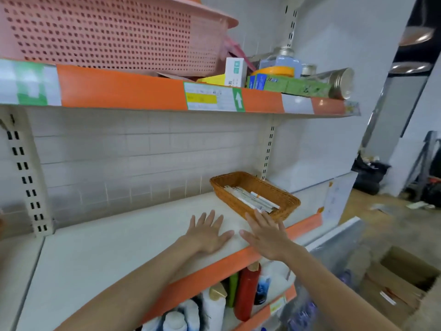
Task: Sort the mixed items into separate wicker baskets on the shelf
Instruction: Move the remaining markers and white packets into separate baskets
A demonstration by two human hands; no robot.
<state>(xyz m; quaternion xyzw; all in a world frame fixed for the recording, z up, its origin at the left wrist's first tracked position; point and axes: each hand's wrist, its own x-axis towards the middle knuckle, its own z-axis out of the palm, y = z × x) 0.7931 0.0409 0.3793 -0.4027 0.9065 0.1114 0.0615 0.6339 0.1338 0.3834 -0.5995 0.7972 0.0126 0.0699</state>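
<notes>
Resting flat on the white middle shelf (100, 254), the left hand (207, 235) lies palm down with its fingers (210, 219) straight and spread, holding nothing. The right hand (265, 237) hovers just beside it over the shelf's orange front edge, fingers straight and loose as well, grasping nothing; their tips reach the near end of the wicker basket (281, 195), though whether they touch the rim cannot be told.

The basket stands toward the right end of the shelf, set at an angle, its far end close to the tiled back wall. Inside it lie several flat white packets (250, 198), lengthwise, just beyond the right fingertips and well clear of the left ones.

On the shelf above, a pink plastic basket (107, 32) fills the left and middle; at the right end sit mixed items: a white box (235, 71), a green box (296, 86), a blue bottle (282, 62) and a jar (338, 82) lying on its side at the edge.

Below the middle shelf stand a red bottle (247, 292) and white bottles (214, 306). A cardboard box (403, 280) sits open on the floor at the right.
</notes>
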